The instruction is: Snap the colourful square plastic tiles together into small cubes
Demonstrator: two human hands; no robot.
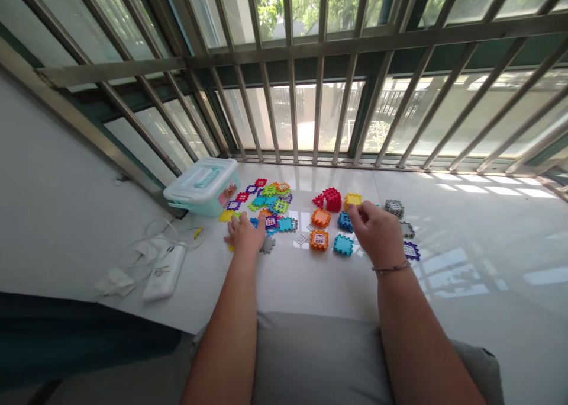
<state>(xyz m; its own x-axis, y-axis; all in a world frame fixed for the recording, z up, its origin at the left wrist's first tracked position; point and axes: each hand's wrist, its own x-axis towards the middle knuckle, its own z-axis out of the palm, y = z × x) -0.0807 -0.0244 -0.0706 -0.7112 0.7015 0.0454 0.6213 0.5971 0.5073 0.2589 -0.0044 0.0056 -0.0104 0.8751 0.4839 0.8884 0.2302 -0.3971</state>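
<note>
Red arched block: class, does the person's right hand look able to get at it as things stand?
Probably yes. The red arched block sits uncovered just beyond the right hand, to its left; the yellow block beside it does not bar the way.

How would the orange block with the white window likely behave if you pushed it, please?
The orange block looks like rigid moulded plastic, so probably stiff and light. Its boxy shape on the glossy white surface suggests it would slide, not roll.

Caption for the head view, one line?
Left hand and right hand reach among colourful plastic tiles beside a lidded box.
</note>
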